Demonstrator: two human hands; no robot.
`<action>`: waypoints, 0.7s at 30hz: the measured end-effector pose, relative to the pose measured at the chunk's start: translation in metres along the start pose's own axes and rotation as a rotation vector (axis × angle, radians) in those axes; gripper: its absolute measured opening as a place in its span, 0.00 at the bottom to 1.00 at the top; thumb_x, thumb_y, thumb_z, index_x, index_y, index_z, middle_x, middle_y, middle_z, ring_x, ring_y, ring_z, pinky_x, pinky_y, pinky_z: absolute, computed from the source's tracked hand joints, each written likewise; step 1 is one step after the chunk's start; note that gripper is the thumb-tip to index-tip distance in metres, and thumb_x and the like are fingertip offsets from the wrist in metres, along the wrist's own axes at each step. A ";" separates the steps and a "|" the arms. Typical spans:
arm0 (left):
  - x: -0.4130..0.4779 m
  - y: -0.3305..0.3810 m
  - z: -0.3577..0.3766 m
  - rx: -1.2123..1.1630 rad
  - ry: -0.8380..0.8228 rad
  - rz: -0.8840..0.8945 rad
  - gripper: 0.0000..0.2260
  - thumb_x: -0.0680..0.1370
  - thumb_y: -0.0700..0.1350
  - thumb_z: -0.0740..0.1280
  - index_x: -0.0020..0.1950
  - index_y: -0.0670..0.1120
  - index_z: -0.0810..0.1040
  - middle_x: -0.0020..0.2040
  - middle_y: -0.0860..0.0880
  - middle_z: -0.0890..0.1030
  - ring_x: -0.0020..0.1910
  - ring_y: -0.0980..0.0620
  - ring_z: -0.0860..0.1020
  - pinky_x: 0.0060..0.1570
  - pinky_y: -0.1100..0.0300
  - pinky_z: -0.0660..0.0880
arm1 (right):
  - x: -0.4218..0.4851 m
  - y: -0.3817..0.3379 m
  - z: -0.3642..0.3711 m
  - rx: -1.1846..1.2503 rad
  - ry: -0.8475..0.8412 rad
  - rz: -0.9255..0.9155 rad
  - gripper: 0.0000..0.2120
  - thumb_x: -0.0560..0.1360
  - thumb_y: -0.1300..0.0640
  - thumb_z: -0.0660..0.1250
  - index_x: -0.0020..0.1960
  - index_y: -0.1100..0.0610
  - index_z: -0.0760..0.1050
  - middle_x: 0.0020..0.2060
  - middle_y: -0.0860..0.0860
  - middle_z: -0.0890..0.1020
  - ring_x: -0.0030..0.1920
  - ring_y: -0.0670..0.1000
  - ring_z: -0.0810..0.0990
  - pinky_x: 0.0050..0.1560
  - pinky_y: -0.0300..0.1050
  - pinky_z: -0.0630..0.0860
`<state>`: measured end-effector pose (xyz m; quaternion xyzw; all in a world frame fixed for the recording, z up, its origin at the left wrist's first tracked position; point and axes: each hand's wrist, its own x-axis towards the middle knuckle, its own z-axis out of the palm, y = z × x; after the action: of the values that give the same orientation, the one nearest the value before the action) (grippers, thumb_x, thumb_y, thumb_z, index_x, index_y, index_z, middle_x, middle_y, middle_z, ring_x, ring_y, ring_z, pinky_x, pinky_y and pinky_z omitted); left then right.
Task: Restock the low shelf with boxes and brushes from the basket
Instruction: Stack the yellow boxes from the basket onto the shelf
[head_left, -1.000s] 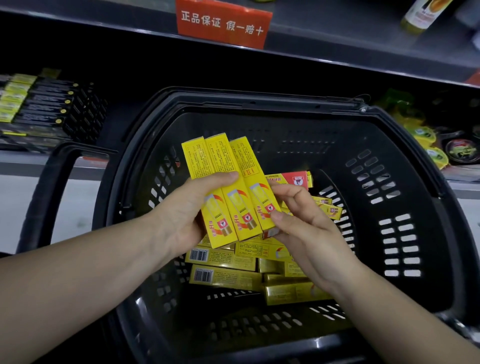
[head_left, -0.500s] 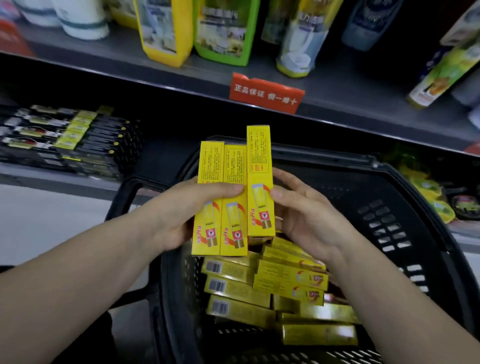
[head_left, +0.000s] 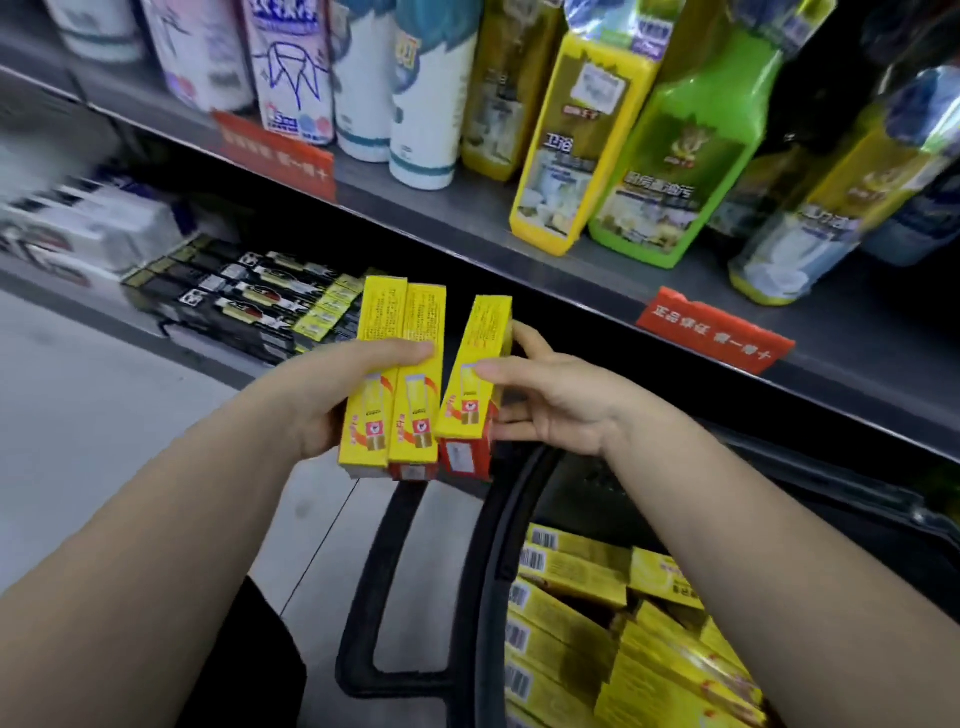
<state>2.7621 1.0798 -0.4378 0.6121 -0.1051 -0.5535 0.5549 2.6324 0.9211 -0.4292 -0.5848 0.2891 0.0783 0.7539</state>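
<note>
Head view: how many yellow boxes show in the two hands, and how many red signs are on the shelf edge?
Yellow boxes: 3 showing (left hand 2, right hand 1); any beneath are hidden
Red signs: 2
Total: 5

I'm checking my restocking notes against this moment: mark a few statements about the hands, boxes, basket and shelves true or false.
1. The left hand grips two long yellow cardboard boxes side by side. True.
2. The right hand holds nothing. False: it grips another yellow box, tilted.
3. The black plastic basket is out of boxes. False: many yellow boxes lie in it.
4. Black brush packs lie on the low shelf. True.
5. The green plastic bottle stands on the low shelf. False: it stands on the upper shelf.
</note>
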 end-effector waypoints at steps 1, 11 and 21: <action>0.004 0.004 -0.004 0.003 -0.006 -0.017 0.21 0.61 0.50 0.73 0.51 0.44 0.79 0.41 0.43 0.85 0.35 0.45 0.84 0.29 0.54 0.79 | 0.009 -0.001 0.002 -0.010 -0.006 0.013 0.33 0.62 0.54 0.71 0.65 0.47 0.64 0.50 0.51 0.80 0.41 0.53 0.82 0.45 0.47 0.81; 0.010 -0.002 -0.076 0.049 0.257 -0.055 0.14 0.66 0.48 0.73 0.48 0.45 0.78 0.33 0.45 0.84 0.28 0.47 0.82 0.29 0.55 0.77 | 0.085 -0.007 -0.020 -0.293 0.165 0.039 0.12 0.70 0.48 0.72 0.49 0.50 0.74 0.37 0.47 0.85 0.35 0.42 0.83 0.32 0.35 0.78; 0.033 -0.018 -0.108 -0.100 0.453 0.082 0.19 0.71 0.47 0.73 0.60 0.46 0.76 0.48 0.45 0.84 0.41 0.45 0.84 0.36 0.51 0.79 | 0.167 -0.002 -0.031 -1.169 0.479 0.252 0.14 0.70 0.50 0.72 0.42 0.61 0.75 0.39 0.54 0.79 0.40 0.52 0.80 0.35 0.39 0.74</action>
<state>2.8518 1.1224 -0.4953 0.6876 0.0250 -0.3836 0.6159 2.7590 0.8553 -0.5203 -0.8619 0.4256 0.1778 0.2106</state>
